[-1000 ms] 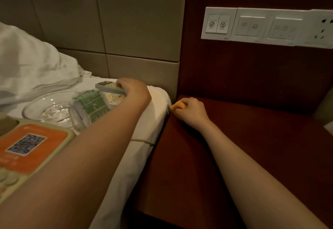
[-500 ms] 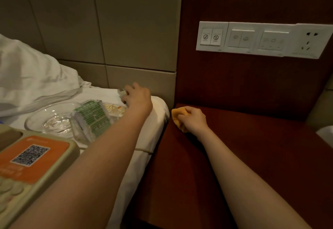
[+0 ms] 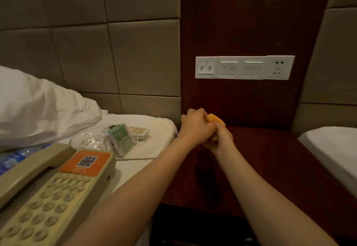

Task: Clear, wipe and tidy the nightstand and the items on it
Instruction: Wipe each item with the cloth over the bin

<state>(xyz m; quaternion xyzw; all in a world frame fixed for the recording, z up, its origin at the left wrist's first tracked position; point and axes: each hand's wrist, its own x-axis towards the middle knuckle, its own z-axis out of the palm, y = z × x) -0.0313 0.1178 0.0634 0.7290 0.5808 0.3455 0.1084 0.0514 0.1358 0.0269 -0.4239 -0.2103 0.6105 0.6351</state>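
Observation:
Both of my hands meet over the back left corner of the dark wooden nightstand (image 3: 270,164). My left hand (image 3: 195,126) and my right hand (image 3: 222,141) are both closed around a small orange cloth (image 3: 216,120), which sticks out above the fingers. On the bed to the left lie the cleared items: a beige telephone (image 3: 48,193), a glass ashtray (image 3: 88,141), a green-printed card stand (image 3: 120,139), a white remote (image 3: 139,131) and a blue-labelled water bottle (image 3: 13,158).
A white switch and socket panel (image 3: 244,67) is set in the wooden wall panel behind the nightstand. A white pillow (image 3: 34,106) lies at the left. A second white bed edge (image 3: 332,151) borders the nightstand on the right.
My left hand has left the items on the bed and moved right to join my right hand on the orange cloth. The cloth has lifted off the nightstand corner. The camera has tilted up.

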